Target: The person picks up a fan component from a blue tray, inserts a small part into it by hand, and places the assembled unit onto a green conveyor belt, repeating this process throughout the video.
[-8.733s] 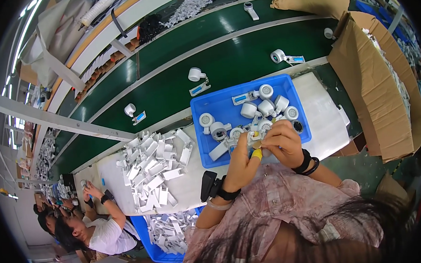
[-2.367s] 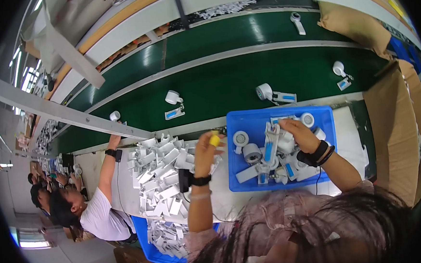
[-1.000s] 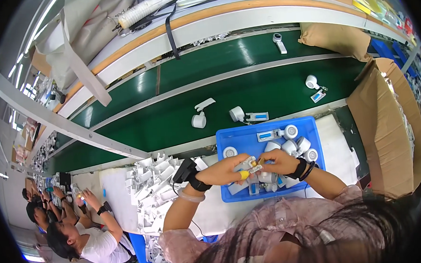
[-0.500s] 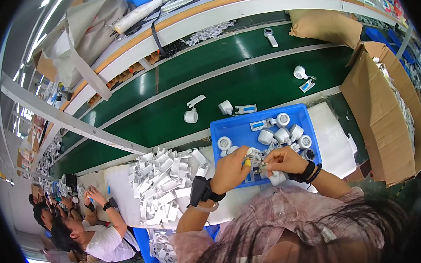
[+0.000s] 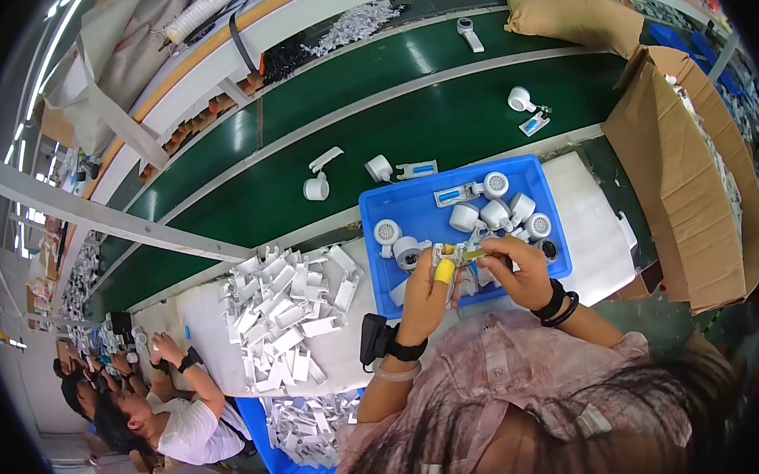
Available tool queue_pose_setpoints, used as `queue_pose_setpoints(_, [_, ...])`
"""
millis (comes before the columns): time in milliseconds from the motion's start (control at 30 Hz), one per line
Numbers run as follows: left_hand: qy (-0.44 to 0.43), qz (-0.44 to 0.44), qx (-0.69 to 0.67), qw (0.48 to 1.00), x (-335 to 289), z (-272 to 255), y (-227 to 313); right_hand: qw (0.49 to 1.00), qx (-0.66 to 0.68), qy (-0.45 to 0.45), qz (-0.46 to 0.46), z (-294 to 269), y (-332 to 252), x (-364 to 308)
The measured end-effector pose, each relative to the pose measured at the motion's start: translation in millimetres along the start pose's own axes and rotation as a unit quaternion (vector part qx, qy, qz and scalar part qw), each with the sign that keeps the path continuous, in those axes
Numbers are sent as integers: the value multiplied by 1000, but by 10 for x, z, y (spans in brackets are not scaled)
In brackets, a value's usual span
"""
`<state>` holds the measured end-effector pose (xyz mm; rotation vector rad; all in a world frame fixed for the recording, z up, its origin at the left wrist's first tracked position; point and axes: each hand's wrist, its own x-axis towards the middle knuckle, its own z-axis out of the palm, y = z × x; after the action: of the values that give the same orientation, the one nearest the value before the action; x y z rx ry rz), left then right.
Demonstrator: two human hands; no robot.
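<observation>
Both my hands are together over the near side of a blue plastic tray. My left hand is closed round a small white fan part, whose fan head is hidden from me. A yellow sleeve sits at a fingertip of that hand. With fingers pinched, my right hand holds a thin yellow-green piece against the white part; its exact kind is too small to tell. Several white round fan heads lie in the tray, one joined to an open handle with a blue cell inside.
Left of the tray lies a heap of white plastic handle covers. Below it stands a blue bin of similar pieces. Beyond runs a green conveyor carrying several fan units. A cardboard box is at right; a co-worker sits left.
My view has shifted, so the tray sits slightly higher and left. My hands have come nearer to me, and the white part with the yellow-green piece now shows between them.
</observation>
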<state>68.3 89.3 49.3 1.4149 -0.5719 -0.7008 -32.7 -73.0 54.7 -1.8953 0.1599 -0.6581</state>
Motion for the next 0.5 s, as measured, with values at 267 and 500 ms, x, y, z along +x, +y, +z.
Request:
queue_pose_setpoints(267, [-19,-33,-72,997,-36,103,11,984,-81,-10,-160,9,21,3])
queue_pose_setpoints(500, [-11,-22,-45,999,-88,170,19,981,-74,-3,-180,1,34,-5])
